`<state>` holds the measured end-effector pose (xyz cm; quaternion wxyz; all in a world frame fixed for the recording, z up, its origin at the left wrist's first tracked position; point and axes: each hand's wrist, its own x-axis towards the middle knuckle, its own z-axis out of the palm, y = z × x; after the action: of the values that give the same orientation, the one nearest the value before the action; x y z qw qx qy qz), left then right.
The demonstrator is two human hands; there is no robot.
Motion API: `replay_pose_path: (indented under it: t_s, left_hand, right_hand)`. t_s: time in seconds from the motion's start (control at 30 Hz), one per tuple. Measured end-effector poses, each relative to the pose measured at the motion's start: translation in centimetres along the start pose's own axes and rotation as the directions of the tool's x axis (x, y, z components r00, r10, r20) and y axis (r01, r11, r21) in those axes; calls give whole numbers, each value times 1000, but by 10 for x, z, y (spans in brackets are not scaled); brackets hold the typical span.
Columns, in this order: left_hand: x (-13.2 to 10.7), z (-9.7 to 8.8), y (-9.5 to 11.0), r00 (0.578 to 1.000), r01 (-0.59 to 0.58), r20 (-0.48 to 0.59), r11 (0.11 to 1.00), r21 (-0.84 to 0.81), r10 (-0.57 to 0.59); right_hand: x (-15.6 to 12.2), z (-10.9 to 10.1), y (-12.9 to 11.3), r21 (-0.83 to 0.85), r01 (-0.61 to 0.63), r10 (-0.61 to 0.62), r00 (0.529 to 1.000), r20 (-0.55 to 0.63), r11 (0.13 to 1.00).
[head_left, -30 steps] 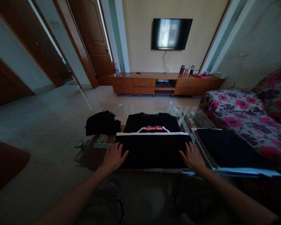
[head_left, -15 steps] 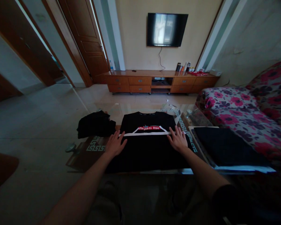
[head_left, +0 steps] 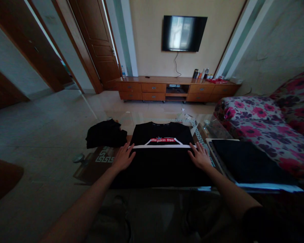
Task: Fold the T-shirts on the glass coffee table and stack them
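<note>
A black T-shirt [head_left: 159, 165] lies spread flat on the glass coffee table, its neckline at the far side. Across its chest run a white stripe and a red "Remain free" print. My left hand [head_left: 123, 157] rests on the shirt's left edge at the end of the stripe, fingers stretched out. On the opposite edge, my right hand [head_left: 200, 156] lies flat with its fingers spread, also by the stripe. Neither hand grips the cloth. A crumpled black garment [head_left: 106, 134] sits to the left of the shirt.
Folded dark cloth [head_left: 248, 162] lies on the right part of the glass table [head_left: 87, 168]. A flower-patterned sofa [head_left: 258, 125] stands on the right. Beyond the table are a low wooden TV cabinet [head_left: 153, 88] with bottles on it and a wall-mounted television [head_left: 184, 33].
My right hand has slid outward to the right along the stripe, and the stripe looks straighter. My left hand stays at the left edge. The view has shifted slightly.
</note>
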<state>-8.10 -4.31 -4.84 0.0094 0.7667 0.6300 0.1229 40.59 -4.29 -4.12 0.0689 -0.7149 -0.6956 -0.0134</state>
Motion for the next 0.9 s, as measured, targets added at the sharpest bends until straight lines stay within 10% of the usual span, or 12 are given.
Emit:
replay_pose_path:
  t_s: [0.37,0.6,0.9]
  left_hand:
    - [13,2,-12,988,143,87,957,-254,-125]
    - [59,-7,4,978,43,-157,878,-478,-133]
    - [135,17,10,847,243,-13,409,-879,-532]
  right_hand:
    - [-3,-3,9,97,-88,81,994,69,991]
    - [47,-10,4,265,-173,197,978,-66,948]
    - [128,-8,13,585,-249,327,945,-29,772]
